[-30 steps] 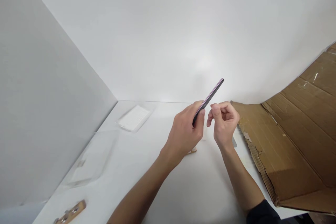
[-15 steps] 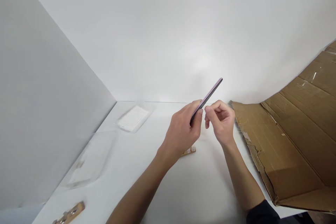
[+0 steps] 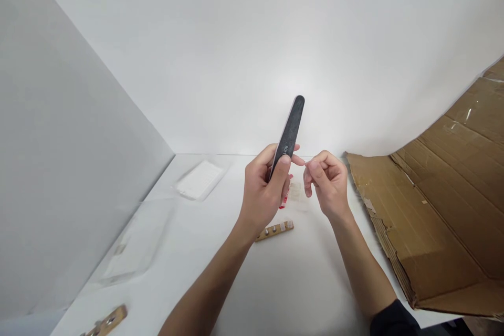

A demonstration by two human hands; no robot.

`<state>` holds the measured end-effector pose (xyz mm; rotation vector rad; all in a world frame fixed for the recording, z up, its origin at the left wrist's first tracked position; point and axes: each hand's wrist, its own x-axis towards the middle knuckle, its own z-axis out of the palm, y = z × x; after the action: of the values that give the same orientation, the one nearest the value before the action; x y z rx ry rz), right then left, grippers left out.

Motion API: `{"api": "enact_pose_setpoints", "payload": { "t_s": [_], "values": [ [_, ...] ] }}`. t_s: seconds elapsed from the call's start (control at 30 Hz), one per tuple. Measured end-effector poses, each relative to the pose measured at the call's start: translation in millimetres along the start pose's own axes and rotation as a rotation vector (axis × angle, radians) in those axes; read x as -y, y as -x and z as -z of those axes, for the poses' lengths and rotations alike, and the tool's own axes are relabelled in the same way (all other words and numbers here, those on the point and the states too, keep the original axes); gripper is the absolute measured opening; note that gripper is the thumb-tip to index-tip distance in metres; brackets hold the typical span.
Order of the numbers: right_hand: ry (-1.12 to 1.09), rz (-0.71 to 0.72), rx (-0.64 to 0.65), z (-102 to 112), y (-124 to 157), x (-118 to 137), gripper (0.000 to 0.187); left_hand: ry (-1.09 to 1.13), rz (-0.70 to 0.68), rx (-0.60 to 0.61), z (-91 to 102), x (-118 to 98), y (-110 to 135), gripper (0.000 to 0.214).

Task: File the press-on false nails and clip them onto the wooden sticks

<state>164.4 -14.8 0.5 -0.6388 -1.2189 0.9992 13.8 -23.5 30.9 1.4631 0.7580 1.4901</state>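
The flat black round-tipped file (image 3: 290, 123) tilts upward above the white table (image 3: 299, 283), clamped in the left hand (image 3: 260, 189) between thumb and fingers. Just right, the right hand (image 3: 333, 185) pinches a tiny pale piece (image 3: 307, 162) beside a left fingertip; nearer lies a narrow brown wooden strip (image 3: 271, 231).

The white table (image 3: 299, 283) bears a white packet (image 3: 200, 179), a clear bag (image 3: 137, 239), two wooden strips (image 3: 270, 232) and brown cardboard (image 3: 417, 220).

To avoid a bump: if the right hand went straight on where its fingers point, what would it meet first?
Probably the left hand, at its outstretched finger; whether the hands touch is unclear.
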Motion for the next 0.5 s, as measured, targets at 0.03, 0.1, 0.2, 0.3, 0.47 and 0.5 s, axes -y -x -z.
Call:
{"api": "enact_pose_setpoints", "payload": {
  "t_s": [0.03, 0.1, 0.2, 0.3, 0.47, 0.5],
  "values": [
    [0.002, 0.001, -0.002, 0.4, -0.1, -0.2, 0.035, 0.006, 0.000, 0.000, -0.2, 0.1, 0.0, 0.034],
    [0.003, 0.007, -0.006, 1.0, -0.4, -0.8, 0.035, 0.018, 0.002, 0.005, -0.5, 0.4, -0.2, 0.034],
    [0.004, 0.013, -0.002, 1.0, -1.0, -1.5, 0.036, 0.039, 0.015, 0.023, 0.3, 1.9, -0.6, 0.033],
    [0.040, 0.022, 0.003, 0.4, -1.8, -1.1, 0.037, 0.074, 0.058, 0.052, 2.3, 4.5, -1.4, 0.033],
    [0.104, 0.045, -0.026, -1.4, -2.4, 1.6, 0.041, 0.092, 0.083, 0.073, 3.5, 6.0, -1.6, 0.034],
    [0.117, 0.039, -0.037, -2.1, -2.2, 2.1, 0.042, 0.069, 0.062, 0.061, 2.9, 5.4, -0.9, 0.034]
  ]
}}
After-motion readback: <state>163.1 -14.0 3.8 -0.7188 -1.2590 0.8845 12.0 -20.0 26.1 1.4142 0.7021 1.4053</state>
